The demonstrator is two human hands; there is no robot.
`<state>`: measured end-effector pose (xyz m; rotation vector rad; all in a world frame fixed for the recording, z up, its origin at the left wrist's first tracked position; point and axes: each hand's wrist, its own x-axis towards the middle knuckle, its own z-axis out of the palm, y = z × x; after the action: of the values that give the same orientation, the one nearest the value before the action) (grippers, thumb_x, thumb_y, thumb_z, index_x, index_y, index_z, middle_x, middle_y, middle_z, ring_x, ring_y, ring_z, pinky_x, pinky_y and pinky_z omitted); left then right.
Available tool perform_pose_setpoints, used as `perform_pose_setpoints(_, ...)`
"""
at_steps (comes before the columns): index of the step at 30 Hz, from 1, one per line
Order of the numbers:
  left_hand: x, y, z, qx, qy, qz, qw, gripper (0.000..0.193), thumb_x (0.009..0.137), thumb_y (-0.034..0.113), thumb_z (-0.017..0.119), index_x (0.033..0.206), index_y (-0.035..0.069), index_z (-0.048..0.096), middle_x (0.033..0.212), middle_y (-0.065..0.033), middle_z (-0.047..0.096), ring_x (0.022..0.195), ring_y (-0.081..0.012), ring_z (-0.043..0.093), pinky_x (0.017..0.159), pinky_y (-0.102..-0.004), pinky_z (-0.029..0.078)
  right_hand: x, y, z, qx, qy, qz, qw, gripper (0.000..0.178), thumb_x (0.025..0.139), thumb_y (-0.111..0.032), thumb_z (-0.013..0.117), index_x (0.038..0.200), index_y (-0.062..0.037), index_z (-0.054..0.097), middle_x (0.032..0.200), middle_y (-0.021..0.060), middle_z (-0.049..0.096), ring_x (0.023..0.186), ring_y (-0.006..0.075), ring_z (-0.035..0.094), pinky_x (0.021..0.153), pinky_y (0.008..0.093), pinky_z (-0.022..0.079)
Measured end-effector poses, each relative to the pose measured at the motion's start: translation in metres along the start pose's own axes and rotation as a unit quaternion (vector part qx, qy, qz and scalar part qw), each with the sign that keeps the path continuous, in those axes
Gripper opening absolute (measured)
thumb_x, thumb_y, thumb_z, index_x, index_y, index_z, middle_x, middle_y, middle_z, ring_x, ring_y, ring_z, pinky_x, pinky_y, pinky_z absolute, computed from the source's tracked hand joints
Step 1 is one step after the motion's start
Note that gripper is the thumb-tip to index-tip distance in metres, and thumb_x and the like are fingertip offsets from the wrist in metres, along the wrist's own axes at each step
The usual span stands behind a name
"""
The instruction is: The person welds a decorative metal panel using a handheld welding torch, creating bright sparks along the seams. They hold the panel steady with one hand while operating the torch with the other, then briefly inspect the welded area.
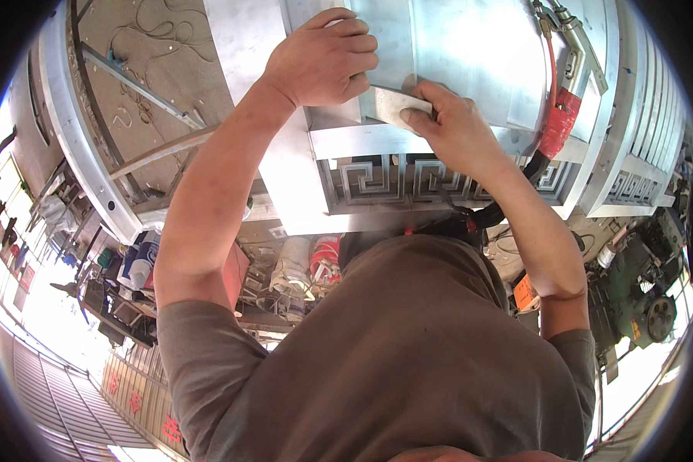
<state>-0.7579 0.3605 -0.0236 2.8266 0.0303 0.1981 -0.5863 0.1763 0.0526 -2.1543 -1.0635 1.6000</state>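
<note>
My right hand (460, 129) pinches a small flat metal plate (393, 105) between thumb and fingers. The plate's left end reaches toward my left hand (323, 60), which is closed in a loose fist, palm side turned away; whatever it grips is hidden. Both hands are over a large silvery metal door panel (285, 173). Along the panel's near side runs an openwork strip with a squared spiral pattern (369, 183). To the right of my right hand, a welding torch with a red-wrapped handle (560, 123) lies across the panel.
A dark cable (508, 208) runs from the torch along the panel's near edge. Another patterned metal panel (643, 138) stands at the right. Metal frame bars (142, 88) are at the left, with thin wire on the floor. Green machinery (647, 285) stands at the lower right.
</note>
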Motion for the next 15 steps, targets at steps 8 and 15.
perform_pose_setpoints(8, -0.001, -0.002, 0.003, -0.017, 0.020, 0.006, 1.000, 0.010, 0.082, 0.023, 0.063, 0.085, 0.014, 0.065, 0.100, 0.0033, 0.066, 0.114, -0.0179, 0.062, 0.114, -0.0393, 0.046, 0.008, 0.013, 0.010, -0.020, 0.038, -0.043, 0.998, 0.039, 0.098, -0.029, 0.069, 0.128, -0.0036, 0.063, 0.105, 0.0234, 0.070, 0.095, 0.0439, 0.068, 0.084, 0.0502, 0.054)
perform_pose_setpoints(15, 0.002, 0.001, -0.002, -0.004, 0.006, 0.006, 1.000, 0.011, 0.081, 0.023, 0.063, 0.085, 0.014, 0.065, 0.099, 0.0035, 0.065, 0.113, -0.0174, 0.062, 0.111, -0.0387, 0.047, 0.006, 0.010, 0.009, 0.011, 0.018, 0.000, 1.000, 0.039, 0.099, -0.028, 0.069, 0.129, -0.0028, 0.063, 0.106, 0.0242, 0.070, 0.093, 0.0428, 0.068, 0.083, 0.0487, 0.054)
